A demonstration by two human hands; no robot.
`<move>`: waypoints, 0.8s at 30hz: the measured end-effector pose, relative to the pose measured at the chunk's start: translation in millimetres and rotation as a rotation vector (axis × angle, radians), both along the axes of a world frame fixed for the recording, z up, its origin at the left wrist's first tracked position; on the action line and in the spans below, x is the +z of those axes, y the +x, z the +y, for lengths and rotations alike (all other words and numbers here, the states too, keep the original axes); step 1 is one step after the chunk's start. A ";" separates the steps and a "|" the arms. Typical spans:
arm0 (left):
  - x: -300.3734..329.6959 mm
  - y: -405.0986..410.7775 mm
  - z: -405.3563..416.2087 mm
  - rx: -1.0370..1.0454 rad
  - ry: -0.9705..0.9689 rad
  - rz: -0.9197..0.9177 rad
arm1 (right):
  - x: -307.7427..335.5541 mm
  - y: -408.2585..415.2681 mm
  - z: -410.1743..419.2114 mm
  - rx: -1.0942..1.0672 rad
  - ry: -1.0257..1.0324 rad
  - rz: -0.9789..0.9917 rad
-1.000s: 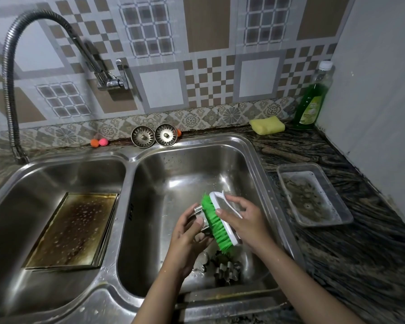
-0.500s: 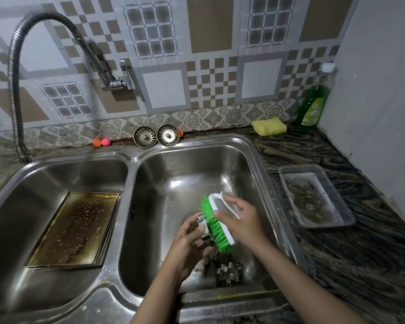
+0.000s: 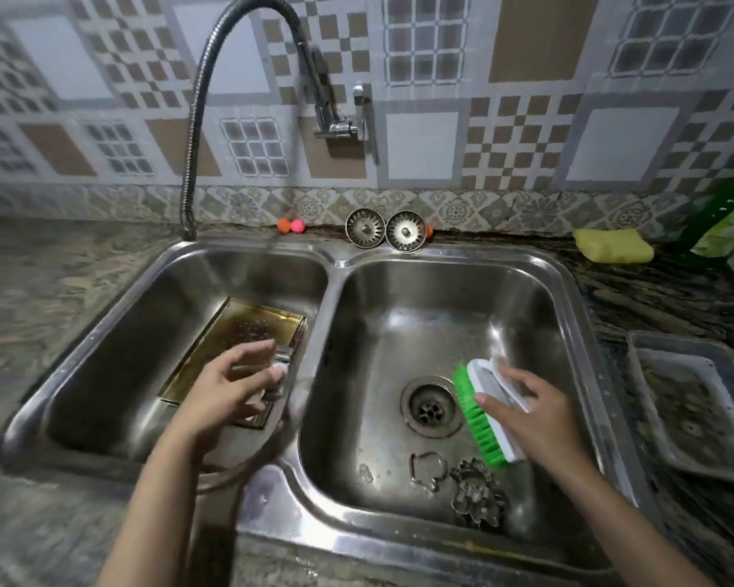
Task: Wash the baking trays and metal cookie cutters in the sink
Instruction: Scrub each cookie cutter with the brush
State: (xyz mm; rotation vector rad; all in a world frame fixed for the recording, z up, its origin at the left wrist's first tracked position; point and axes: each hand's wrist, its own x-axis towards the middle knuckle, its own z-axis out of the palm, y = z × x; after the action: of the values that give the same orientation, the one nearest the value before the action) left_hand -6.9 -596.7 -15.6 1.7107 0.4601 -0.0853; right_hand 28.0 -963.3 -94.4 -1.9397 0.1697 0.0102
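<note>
The left hand point(image 3: 229, 387) pinched a small metal cookie cutter point(image 3: 278, 377) between thumb and curled fingers, held over the near right edge of the baking tray point(image 3: 229, 345); motion blur hid the cutter's shape. That tray, brown-stained and spotted with droplets, lay flat on the floor of the left sink basin point(image 3: 115, 362). In the right basin point(image 3: 539, 315), at three o'clock from the tray, the right hand point(image 3: 530, 413) gripped a white scrub brush point(image 3: 486, 415), fingers wrapped over its back, green bristles turned toward the drain point(image 3: 431, 406). At six o'clock from the drain two more cutters lay on the basin floor, a thin outline cutter point(image 3: 428, 470) and, just beside it at three o'clock, a dark fluted cutter point(image 3: 477, 495).

Outward, two sink strainers point(image 3: 384, 229) leaned against the wall at twelve o'clock, a yellow sponge point(image 3: 613, 245) and green soap bottle point(image 3: 725, 222) sat at two o'clock; the bottle's label was too blurred to read. A soiled grey tray point(image 3: 687, 463) rested on the counter at three o'clock.
</note>
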 end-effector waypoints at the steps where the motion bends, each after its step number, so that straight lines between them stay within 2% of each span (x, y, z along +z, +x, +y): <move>1: -7.0 0.5 12.7 0.006 0.088 0.065 | -1.7 -0.9 -2.2 0.013 -0.008 0.005; 7: -59.3 20.2 44.3 -0.127 0.509 0.559 | -14.4 -7.7 -6.4 0.068 -0.041 0.045; 11: -78.7 37.5 42.8 -0.240 0.604 0.711 | -19.4 -13.1 -6.4 0.073 -0.040 0.056; 14: -82.3 44.8 36.8 -0.247 0.612 0.782 | -18.3 -16.9 -10.7 0.066 -0.047 0.055; 16: -76.0 48.3 35.5 -0.187 0.711 0.712 | -16.6 -17.8 -16.8 0.046 -0.038 0.068; 18: -68.3 52.0 30.1 -0.080 0.864 0.461 | -15.5 -17.6 -23.4 0.028 -0.047 0.078; 21: -44.1 47.7 -14.0 0.024 0.749 -0.007 | -16.5 -13.9 -32.8 0.000 -0.071 0.090; 23: -35.0 46.6 -51.2 -0.086 0.670 -0.172 | -16.5 -11.0 -35.3 -0.009 -0.041 0.095; 24: -34.9 47.0 -69.3 -0.187 0.643 -0.199 | -15.4 -10.1 -35.0 -0.013 -0.028 0.092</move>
State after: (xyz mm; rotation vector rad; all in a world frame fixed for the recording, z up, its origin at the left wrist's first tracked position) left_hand 40.1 -666.0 -50.5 2.3648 0.1809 0.1114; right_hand 17.9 -998.3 -109.9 -1.9673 0.2449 0.0892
